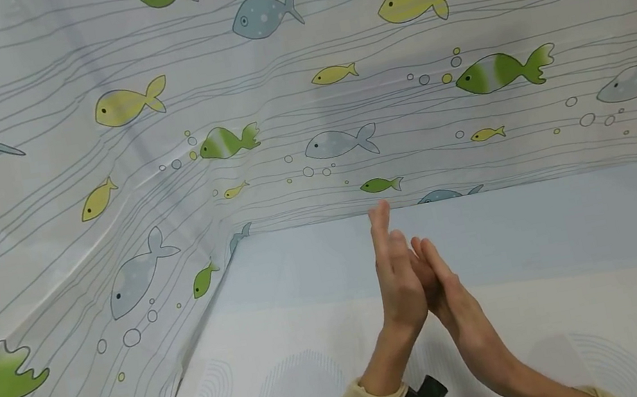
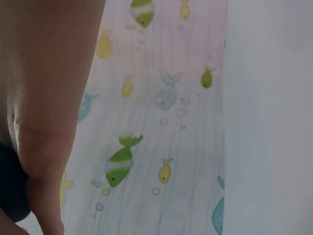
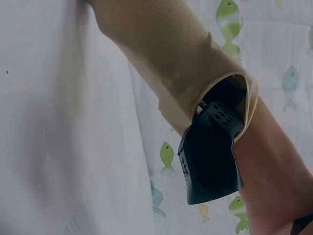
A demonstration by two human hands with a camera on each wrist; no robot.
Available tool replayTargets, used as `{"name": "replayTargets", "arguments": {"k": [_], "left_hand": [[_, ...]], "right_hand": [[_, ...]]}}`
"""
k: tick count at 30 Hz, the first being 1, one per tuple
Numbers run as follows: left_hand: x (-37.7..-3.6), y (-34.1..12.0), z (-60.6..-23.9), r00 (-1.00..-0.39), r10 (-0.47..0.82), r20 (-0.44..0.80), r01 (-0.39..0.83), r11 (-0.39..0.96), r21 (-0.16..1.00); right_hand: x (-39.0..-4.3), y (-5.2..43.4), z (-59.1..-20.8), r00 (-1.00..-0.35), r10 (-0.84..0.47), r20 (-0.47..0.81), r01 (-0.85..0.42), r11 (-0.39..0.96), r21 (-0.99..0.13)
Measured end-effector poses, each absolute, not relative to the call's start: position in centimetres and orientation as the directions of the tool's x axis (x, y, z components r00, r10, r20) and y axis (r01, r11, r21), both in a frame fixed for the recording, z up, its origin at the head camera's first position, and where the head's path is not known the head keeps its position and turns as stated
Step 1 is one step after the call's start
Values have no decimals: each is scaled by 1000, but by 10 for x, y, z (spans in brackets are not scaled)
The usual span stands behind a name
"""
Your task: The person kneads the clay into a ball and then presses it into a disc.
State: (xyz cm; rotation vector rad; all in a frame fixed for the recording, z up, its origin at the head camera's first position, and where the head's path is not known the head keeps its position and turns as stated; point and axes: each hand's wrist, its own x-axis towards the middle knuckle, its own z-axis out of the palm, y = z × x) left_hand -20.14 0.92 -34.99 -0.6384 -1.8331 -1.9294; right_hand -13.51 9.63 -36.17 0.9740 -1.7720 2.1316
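Fish-printed cloth (image 1: 72,197) walls us in on three sides, above a pale padded surface (image 1: 563,298); over it we raise our left hand (image 1: 397,283) and right hand (image 1: 444,290) palm to palm, fingers straight, pointing away, holding nothing; neither lies nearer; the black wrist mount (image 3: 210,156) under the beige sleeve (image 3: 161,63) hides our wrist.

A forearm in a beige sleeve (image 3: 161,63) runs from the upper left toward the lower right of the frame. A black wrist device (image 3: 210,156) juts from its cuff. Behind hangs a fish-print curtain (image 3: 274,73).
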Motion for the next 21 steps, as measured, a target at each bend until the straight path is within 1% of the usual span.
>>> {"name": "replayTargets", "arguments": {"k": [3, 11, 14, 18, 21], "left_hand": [[-200, 13, -352, -823, 50, 566, 563, -57, 824], [-191, 23, -353, -823, 113, 557, 563, 25, 826], [-186, 27, -352, -827, 133, 547, 556, 44, 830], [-180, 33, -352, -817, 173, 550, 566, 62, 822], [-177, 37, -353, -808, 206, 552, 576, 73, 814]], "right_hand": [[-136, 98, -362, -775, -239, 585, -531, -257, -808], [-144, 103, -363, -861, -201, 467, -411, -266, -872], [-148, 106, -363, -882, -173, 439, -387, -267, -883], [-154, 111, -362, -887, -125, 444, -399, -276, -874], [-158, 114, -361, -879, -107, 466, -419, -296, -858]]}}
